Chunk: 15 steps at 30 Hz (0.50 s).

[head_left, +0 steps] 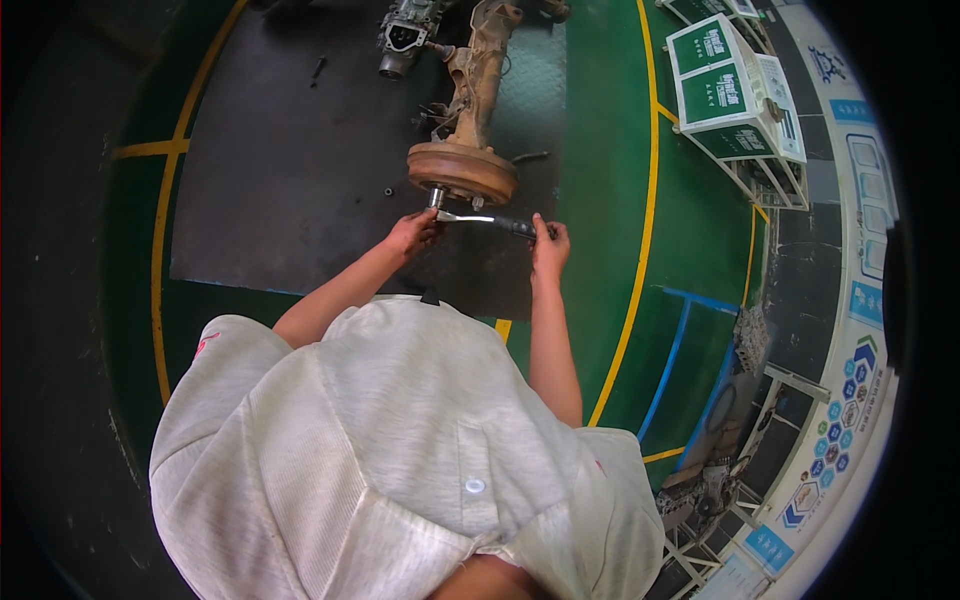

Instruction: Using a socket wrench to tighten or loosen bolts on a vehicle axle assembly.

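A rusty brake drum (462,172) sits at the near end of a rusty axle housing (478,95). Against the drum's near face stands a shiny socket (436,197), fitted on a ratchet wrench (475,218) that lies sideways in front of the drum. My left hand (413,235) is closed around the ratchet's head, just below the socket. At the other end, my right hand (549,246) grips the dark handle. Part of the ratchet head is hidden by my left fingers.
A small nut (389,191) and a dark bolt (319,70) lie on the dark mat (270,200). A grey metal housing (402,40) stands left of the axle. Green and white cabinets (735,95) are at the right, with engine parts on a stand (715,490) lower right.
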Tool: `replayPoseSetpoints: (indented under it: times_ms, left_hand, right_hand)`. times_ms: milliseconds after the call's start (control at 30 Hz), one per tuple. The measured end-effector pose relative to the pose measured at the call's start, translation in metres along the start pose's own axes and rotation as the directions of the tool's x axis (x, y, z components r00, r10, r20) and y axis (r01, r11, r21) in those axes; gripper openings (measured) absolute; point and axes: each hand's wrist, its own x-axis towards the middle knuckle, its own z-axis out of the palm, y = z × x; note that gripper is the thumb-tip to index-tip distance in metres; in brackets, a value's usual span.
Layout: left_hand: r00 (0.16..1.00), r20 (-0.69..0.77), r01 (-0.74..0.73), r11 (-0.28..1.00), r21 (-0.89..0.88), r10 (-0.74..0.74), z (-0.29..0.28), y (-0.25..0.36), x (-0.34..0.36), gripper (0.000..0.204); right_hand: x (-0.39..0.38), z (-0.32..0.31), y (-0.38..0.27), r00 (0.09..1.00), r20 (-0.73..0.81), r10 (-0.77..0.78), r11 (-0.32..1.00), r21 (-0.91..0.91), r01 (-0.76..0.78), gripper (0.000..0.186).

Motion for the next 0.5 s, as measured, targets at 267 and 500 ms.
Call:
replayPoseSetpoints:
  times_ms: [267, 500]
  left_hand:
    - [0.989, 0.018, 0.14, 0.912, -0.386, -0.145, 0.008, -0.012, 0.012, 0.039]
    - [0.975, -0.101, 0.134, 0.887, -0.443, -0.198, 0.021, -0.007, 0.011, 0.044]
  right_hand:
    - [-0.098, 0.061, -0.075, 0.678, 0.219, -0.702, 0.617, -0.289, 0.732, 0.029]
    - [-0.083, 0.07, -0.07, 0.639, 0.193, -0.745, 0.591, -0.253, 0.766, 0.019]
